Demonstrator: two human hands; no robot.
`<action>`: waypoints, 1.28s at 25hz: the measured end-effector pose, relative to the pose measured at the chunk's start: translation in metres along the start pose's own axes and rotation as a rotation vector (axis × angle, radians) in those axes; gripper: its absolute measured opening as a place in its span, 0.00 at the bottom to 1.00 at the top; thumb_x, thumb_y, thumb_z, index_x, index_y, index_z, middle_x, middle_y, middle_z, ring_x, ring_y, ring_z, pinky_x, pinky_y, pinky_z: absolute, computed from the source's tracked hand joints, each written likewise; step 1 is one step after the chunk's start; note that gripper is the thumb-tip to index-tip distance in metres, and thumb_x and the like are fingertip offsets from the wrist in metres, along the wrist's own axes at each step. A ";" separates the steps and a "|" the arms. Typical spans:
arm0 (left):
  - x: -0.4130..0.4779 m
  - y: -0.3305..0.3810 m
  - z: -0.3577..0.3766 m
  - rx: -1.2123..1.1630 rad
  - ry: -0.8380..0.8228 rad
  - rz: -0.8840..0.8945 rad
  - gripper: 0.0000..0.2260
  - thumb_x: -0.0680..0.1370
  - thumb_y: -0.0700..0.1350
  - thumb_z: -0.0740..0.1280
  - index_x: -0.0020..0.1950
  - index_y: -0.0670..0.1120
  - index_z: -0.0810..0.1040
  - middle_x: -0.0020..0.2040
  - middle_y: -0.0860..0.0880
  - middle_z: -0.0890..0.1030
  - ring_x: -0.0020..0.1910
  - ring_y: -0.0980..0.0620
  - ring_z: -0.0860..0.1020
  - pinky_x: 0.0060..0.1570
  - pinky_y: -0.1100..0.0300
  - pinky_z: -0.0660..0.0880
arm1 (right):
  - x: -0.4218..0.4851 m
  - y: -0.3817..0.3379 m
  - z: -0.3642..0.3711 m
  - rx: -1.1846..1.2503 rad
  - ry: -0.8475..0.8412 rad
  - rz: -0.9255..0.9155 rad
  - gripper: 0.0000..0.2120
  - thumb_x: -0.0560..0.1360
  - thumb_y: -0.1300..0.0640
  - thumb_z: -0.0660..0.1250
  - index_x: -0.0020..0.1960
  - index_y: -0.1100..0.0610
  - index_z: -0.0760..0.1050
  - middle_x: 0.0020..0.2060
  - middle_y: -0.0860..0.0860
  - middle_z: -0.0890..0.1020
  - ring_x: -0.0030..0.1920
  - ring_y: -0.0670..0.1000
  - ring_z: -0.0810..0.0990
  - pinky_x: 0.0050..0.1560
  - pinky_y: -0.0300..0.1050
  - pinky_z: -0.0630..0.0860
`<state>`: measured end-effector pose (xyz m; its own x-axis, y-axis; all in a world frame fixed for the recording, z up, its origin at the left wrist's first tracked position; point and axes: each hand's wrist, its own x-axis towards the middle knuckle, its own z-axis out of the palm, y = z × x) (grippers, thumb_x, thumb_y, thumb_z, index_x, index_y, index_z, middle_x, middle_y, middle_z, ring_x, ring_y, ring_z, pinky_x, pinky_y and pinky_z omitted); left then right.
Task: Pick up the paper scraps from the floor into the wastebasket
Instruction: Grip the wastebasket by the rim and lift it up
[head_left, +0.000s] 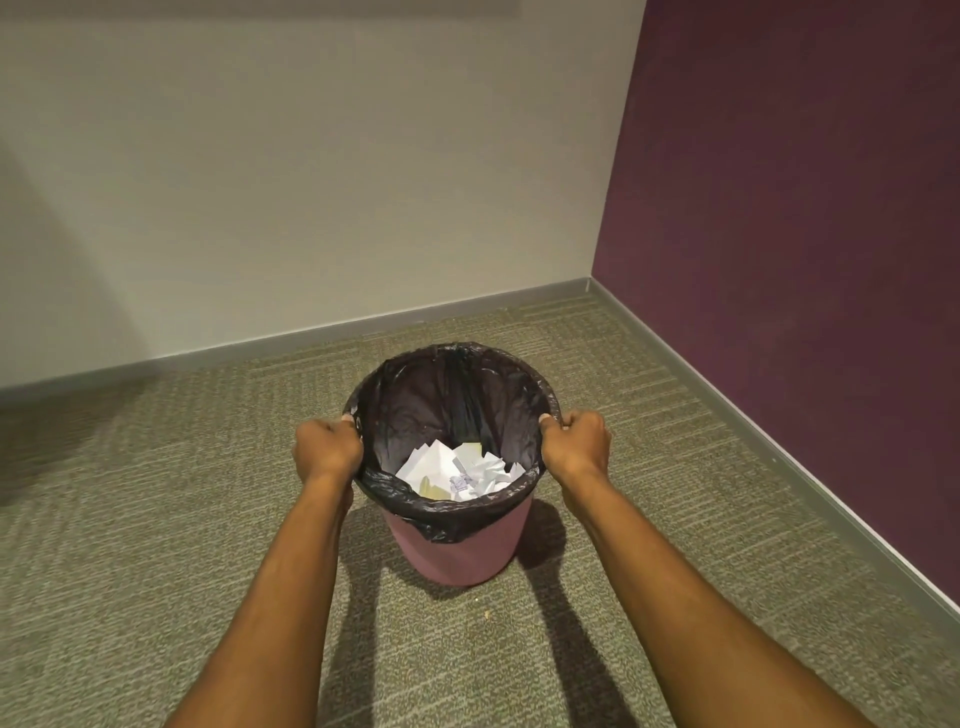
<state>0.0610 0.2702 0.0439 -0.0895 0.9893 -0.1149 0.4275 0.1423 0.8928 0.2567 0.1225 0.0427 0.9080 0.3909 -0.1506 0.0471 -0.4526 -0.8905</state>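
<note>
Right now the person is gripping the wastebasket (462, 551) near the room's corner by opposite sides of its rim, left hand (327, 447) and right hand (576, 441) both curling tight over the black liner (447, 400). The paper scraps (462, 470) are lying heaped at its bottom, none showing on the carpet (156, 519) around. It is likely feeling light and stiff, so the rim is serving well.

- Likely an office or similar commercial room, seen at a corner.
- Low-pile patterned carpet (156, 519) lies below the grip.
- A cream wall (311, 182) with a grey baseboard (363, 332) stands beyond the grip, and a purple wall (779, 208) to its right.
- The bin (457, 551), gripped by the left hand (327, 441) and right hand (576, 441), holds paper (467, 473).
</note>
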 end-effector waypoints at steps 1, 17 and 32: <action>-0.001 0.003 -0.002 0.001 -0.007 -0.010 0.20 0.79 0.44 0.65 0.28 0.43 0.66 0.29 0.45 0.70 0.31 0.46 0.70 0.36 0.51 0.71 | 0.000 -0.003 -0.002 0.020 -0.001 0.002 0.14 0.77 0.57 0.69 0.35 0.56 0.71 0.30 0.52 0.74 0.30 0.50 0.70 0.33 0.43 0.69; -0.113 0.218 -0.182 -0.340 -0.307 -0.305 0.04 0.76 0.39 0.69 0.43 0.41 0.82 0.36 0.44 0.82 0.33 0.49 0.78 0.29 0.61 0.76 | -0.088 -0.207 -0.189 0.017 -0.190 -0.007 0.12 0.75 0.59 0.70 0.35 0.61 0.74 0.27 0.53 0.75 0.29 0.50 0.73 0.31 0.49 0.77; -0.233 0.440 -0.358 -0.137 -0.545 -0.310 0.06 0.75 0.36 0.71 0.43 0.31 0.82 0.30 0.42 0.82 0.27 0.51 0.78 0.30 0.57 0.80 | -0.206 -0.380 -0.391 -0.043 -0.211 -0.042 0.16 0.76 0.52 0.70 0.36 0.63 0.77 0.27 0.59 0.78 0.27 0.55 0.75 0.35 0.53 0.77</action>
<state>-0.0520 0.0915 0.6190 0.2950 0.7815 -0.5498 0.3333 0.4551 0.8257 0.2145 -0.0999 0.5801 0.7977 0.5673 -0.2044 0.1049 -0.4643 -0.8794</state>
